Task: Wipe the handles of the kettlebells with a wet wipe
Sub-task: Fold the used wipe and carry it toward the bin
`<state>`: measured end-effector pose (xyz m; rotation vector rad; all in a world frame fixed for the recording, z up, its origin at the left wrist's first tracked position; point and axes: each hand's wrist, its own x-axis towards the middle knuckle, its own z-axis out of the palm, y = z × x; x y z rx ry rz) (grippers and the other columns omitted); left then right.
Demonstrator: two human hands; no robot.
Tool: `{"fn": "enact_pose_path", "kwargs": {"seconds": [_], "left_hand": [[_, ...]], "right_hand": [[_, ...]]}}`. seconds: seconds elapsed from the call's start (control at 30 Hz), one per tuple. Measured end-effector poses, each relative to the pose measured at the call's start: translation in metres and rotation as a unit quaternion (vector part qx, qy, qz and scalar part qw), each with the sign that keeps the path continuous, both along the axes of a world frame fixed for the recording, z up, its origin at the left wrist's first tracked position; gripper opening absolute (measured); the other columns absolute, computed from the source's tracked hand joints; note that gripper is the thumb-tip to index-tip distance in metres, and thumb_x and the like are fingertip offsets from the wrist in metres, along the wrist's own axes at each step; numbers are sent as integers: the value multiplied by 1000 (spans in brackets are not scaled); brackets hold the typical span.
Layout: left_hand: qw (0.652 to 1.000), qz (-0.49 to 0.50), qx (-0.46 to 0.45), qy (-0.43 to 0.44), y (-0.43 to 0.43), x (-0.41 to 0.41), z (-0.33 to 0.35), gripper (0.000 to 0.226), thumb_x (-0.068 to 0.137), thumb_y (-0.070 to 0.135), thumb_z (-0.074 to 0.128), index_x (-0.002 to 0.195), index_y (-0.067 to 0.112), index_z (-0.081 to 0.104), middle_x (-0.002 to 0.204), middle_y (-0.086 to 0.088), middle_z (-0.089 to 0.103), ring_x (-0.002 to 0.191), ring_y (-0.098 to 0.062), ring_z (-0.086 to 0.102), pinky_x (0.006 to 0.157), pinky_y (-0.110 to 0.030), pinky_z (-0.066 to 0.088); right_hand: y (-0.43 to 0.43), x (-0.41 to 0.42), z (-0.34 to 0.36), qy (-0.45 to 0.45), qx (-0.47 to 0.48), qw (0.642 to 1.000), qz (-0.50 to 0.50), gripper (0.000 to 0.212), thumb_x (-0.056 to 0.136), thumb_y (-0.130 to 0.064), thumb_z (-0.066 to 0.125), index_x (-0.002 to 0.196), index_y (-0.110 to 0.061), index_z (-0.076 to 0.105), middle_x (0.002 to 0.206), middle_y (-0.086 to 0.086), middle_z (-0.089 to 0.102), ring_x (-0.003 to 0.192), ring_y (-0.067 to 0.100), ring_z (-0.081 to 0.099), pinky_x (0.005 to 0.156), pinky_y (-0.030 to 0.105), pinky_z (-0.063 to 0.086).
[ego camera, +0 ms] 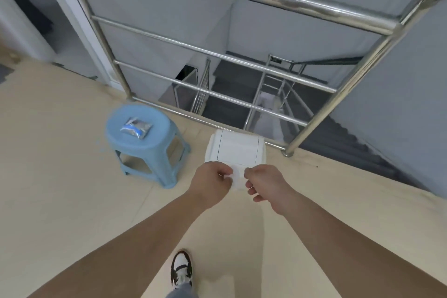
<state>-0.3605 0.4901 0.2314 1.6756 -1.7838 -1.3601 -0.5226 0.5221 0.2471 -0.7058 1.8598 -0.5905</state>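
A white wet wipe [238, 178] is stretched between my two hands in front of me. My left hand [212, 182] pinches its left edge and my right hand [264, 186] pinches its right edge. Just beyond the hands a white bin [235, 150] with a swing lid stands on the floor. A silver and blue wipe packet [136, 127] lies on a light blue plastic stool [145, 143] to the left. No kettlebell is in view.
A steel railing [242, 60] runs across behind the bin and guards an open stairwell going down. A white door frame [79, 19] stands at the back left. My shoe [182, 270] is on the beige floor [60, 176].
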Motion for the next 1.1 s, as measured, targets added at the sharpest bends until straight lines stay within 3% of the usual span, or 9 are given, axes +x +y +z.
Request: {"fn": "enact_pose_path", "kwargs": {"seconds": [0.17, 0.27, 0.33, 0.43, 0.63, 0.73, 0.87, 1.0, 1.1], "left_hand": [[997, -52, -4, -59, -105, -22, -81, 15, 83, 9, 57, 83, 16, 71, 62, 8, 55, 60, -13, 48, 53, -5, 37], [992, -89, 21, -83, -154, -49, -143, 10, 76, 6, 50, 67, 9, 50, 61, 0, 33, 58, -24, 32, 49, -19, 30], [989, -98, 50, -98, -179, -66, -190, 9, 79, 9, 52, 84, 7, 59, 82, -9, 44, 69, -28, 51, 60, -21, 38], [983, -112, 91, -111, -206, -84, -254, 42, 88, 12, 53, 129, 15, 57, 124, 3, 46, 107, -17, 60, 85, -25, 50], [944, -216, 98, -228, -226, -107, -333, 54, 93, 7, 47, 147, 16, 43, 146, 1, 34, 118, -23, 58, 95, -33, 52], [918, -262, 77, -289, -231, -117, -348, 41, 99, 20, 45, 140, 16, 46, 141, -4, 41, 110, -27, 59, 86, -37, 53], [892, -304, 74, -326, -231, -133, -339, 35, 96, 22, 49, 130, 21, 53, 119, 0, 55, 100, -24, 61, 81, -34, 52], [917, -251, 70, -301, -230, -129, -298, 16, 93, 11, 46, 102, 16, 59, 94, 0, 57, 86, -21, 64, 70, -34, 58], [947, -218, 28, -234, -230, -109, -248, 27, 98, 21, 44, 121, 19, 59, 117, -1, 58, 104, -23, 62, 86, -40, 56]], "right_hand": [[-89, -22, -69, 29, 9, 1000, 5, 22, 92, -27, 55, 88, -8, 66, 80, 4, 65, 67, 21, 57, 61, 32, 49], [-138, -43, -118, 46, 8, 999, -3, 15, 95, -24, 54, 93, -23, 69, 84, -4, 65, 69, 18, 59, 62, 29, 49], [-165, -59, -155, 66, 13, 998, 8, 21, 98, -22, 51, 106, -27, 69, 87, -7, 63, 66, 14, 55, 60, 24, 46], [-199, -80, -209, 85, 31, 994, 56, 32, 100, -17, 46, 123, -29, 65, 90, -8, 61, 62, 11, 52, 55, 21, 41], [-224, -106, -278, 64, 72, 991, 88, 51, 103, -14, 42, 149, -37, 47, 102, -7, 57, 69, 9, 54, 57, 15, 41], [-233, -113, -292, 53, 71, 992, 93, 53, 103, -13, 42, 150, -37, 45, 103, -4, 58, 77, 11, 55, 58, 14, 41], [-239, -113, -296, 42, 79, 991, 95, 51, 101, -13, 45, 149, -29, 50, 123, -4, 54, 108, 20, 58, 91, 28, 52], [-243, -102, -272, 31, 72, 994, 71, 38, 100, -17, 50, 136, -27, 61, 115, -1, 62, 93, 20, 64, 76, 26, 52], [-251, -91, -230, 46, 56, 995, 66, 25, 97, -18, 50, 111, -26, 69, 109, -3, 65, 96, 23, 64, 74, 31, 49]]}}
